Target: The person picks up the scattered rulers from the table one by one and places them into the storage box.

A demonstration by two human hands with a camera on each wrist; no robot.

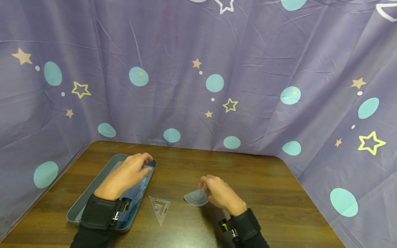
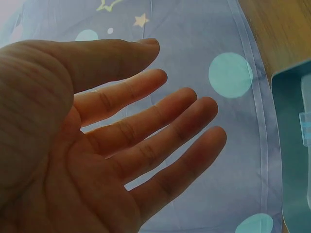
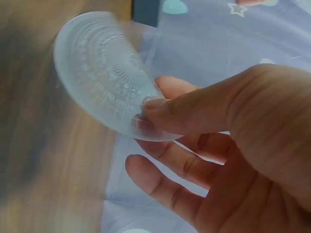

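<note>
A clear protractor (image 1: 196,197) is pinched at one corner between the thumb and fingers of my right hand (image 1: 221,194). In the right wrist view the protractor (image 3: 97,73) tilts over the wood, its scale marks showing. My left hand (image 1: 127,174) hovers above the grey-blue tray (image 1: 90,193) with nothing in it; the left wrist view shows its fingers (image 2: 160,121) spread and relaxed. Between the two hands a clear set square (image 1: 160,209) lies on the table. Inside the tray are blue and clear items, partly hidden by my left hand and wrist.
The brown wooden table (image 1: 248,179) runs back to a purple curtain (image 1: 186,44) with stars and dots, which also hangs along both sides. The tray stands at the table's left, its raised rim around the contents.
</note>
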